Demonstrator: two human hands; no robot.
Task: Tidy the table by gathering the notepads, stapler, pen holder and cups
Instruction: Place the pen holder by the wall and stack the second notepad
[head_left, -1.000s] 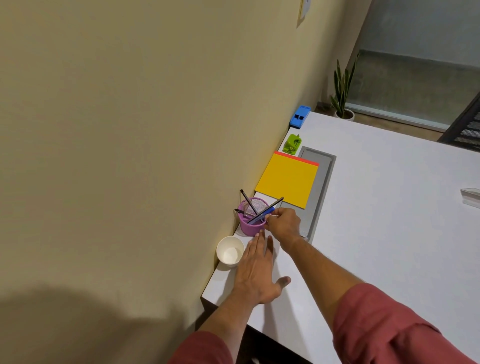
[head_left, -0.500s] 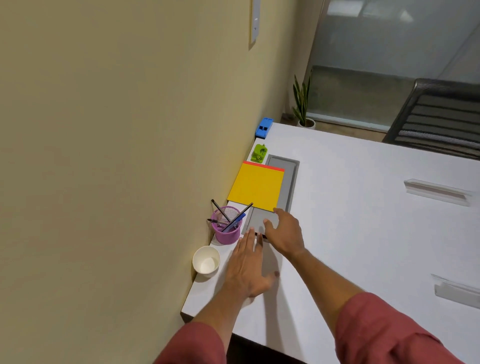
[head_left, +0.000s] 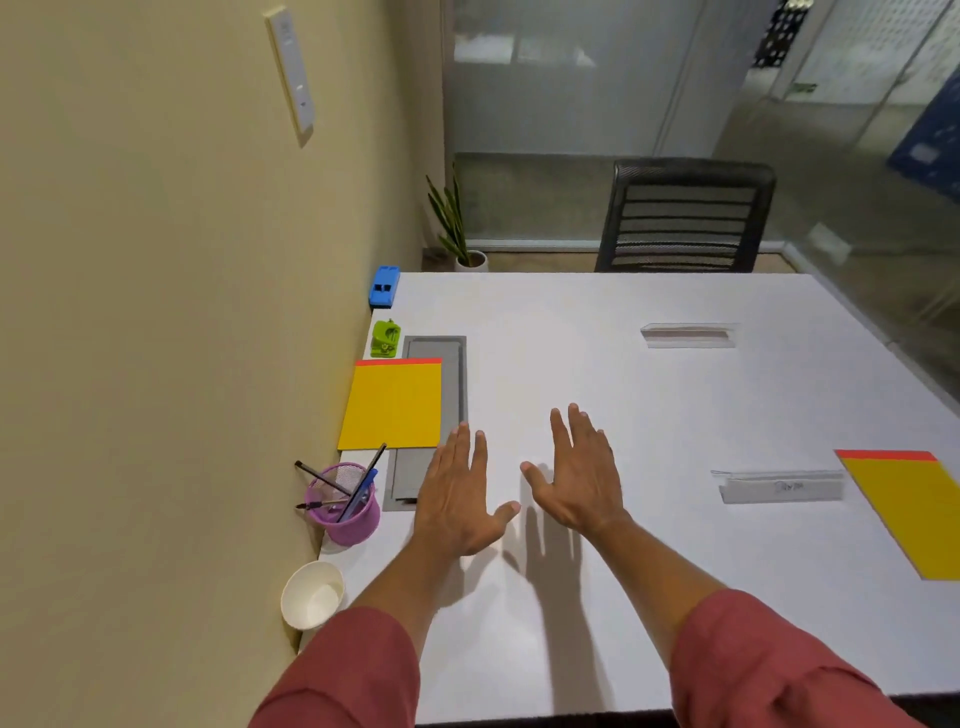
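Along the table's (head_left: 597, 338) left edge, by the wall, you have a white cup (head_left: 313, 596) at the near corner, then the purple pen holder (head_left: 344, 506) (pens sticking out), a yellow notepad (head_left: 393, 405), a green stapler (head_left: 386, 339) and a blue stapler (head_left: 384, 286) at the far corner. Your left hand (head_left: 457, 499) and right hand (head_left: 579, 475) hover mid-table, fingers spread straight, holding nothing. A second yellow notepad (head_left: 909, 512) lies at the right edge.
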